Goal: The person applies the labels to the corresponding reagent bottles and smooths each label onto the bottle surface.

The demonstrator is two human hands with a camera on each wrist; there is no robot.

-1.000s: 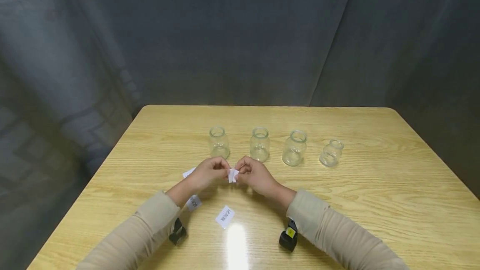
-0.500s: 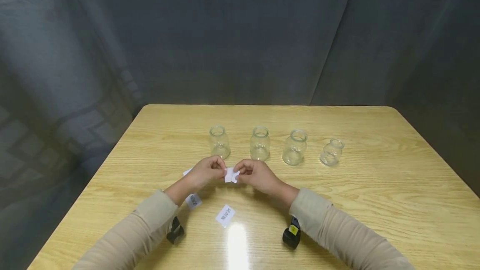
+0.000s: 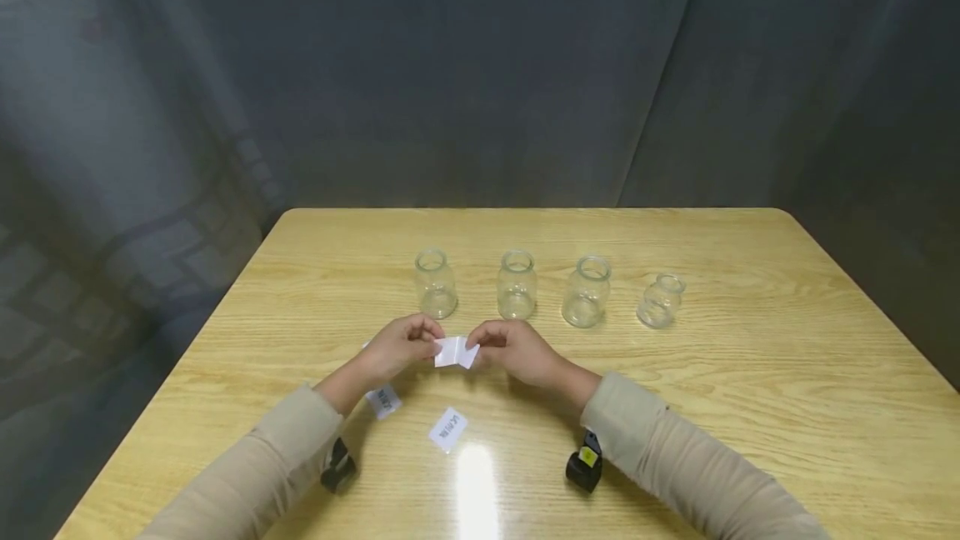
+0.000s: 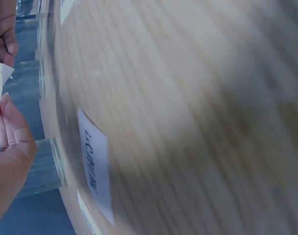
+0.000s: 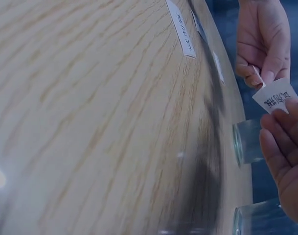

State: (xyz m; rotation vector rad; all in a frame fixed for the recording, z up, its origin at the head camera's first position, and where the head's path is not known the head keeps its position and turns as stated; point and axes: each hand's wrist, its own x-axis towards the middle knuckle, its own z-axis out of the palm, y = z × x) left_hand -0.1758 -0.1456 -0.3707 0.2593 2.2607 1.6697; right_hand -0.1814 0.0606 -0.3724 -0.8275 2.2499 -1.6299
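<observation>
Between my two hands is a small white paper slip, creased down its middle and bent along that crease. My left hand pinches its left end between thumb and fingers. At the other end, my right hand pinches it the same way. Printed characters show on one face of the paper slip in the right wrist view. Below the hands lies a printed label, flat on the table. A second label lies near the left wrist, and another is mostly hidden behind the left hand.
Several clear glass jars stand in a row beyond the hands: a left jar, a middle jar, a wider jar and a smaller one at right. They stand on a wooden table, with dark curtain behind.
The paper slip has been unfolded wider, from a narrow folded piece to a spread one. My left hand has moved a little left, away from the right hand. The jars stay in place.
</observation>
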